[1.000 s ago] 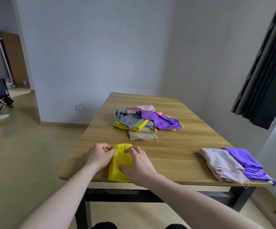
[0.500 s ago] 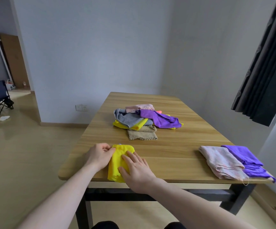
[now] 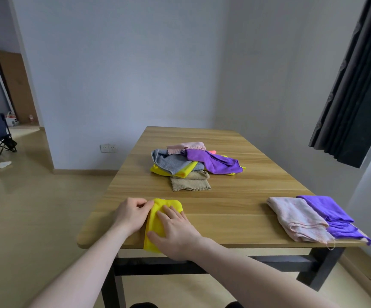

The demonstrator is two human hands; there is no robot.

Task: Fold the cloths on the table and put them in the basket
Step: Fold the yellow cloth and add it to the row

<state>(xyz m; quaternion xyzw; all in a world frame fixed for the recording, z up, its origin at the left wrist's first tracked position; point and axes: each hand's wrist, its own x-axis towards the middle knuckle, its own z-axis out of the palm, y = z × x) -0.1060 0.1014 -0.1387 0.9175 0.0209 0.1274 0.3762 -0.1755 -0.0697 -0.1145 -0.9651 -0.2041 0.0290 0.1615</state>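
A: Where does the yellow cloth lie?

B: At the near edge of the table, around seven o'clock from the table's middle, folded into a narrow strip. Its long axis runs from twelve to six, and the near end hangs slightly over the edge.

A: And the hands on it?

B: The left hand sits at nine o'clock of the strip, fingers curled and pinching its far left corner. The right hand lies flat on top from the three o'clock side, fingers straight and pressing the fabric down. Both touch it, so neither has further to go.

A: So the next fold turns on that axis?

B: Likely. A fold across the strip would bring the far end toward six o'clock, and the pinching hand already has that end.

A: Any basket?

B: None is in view, so nothing can be said of its contents. A mixed pile of cloths waits at twelve o'clock, well apart, and a pink cloth and a purple cloth lie folded side by side, touching, at three o'clock near the right edge.
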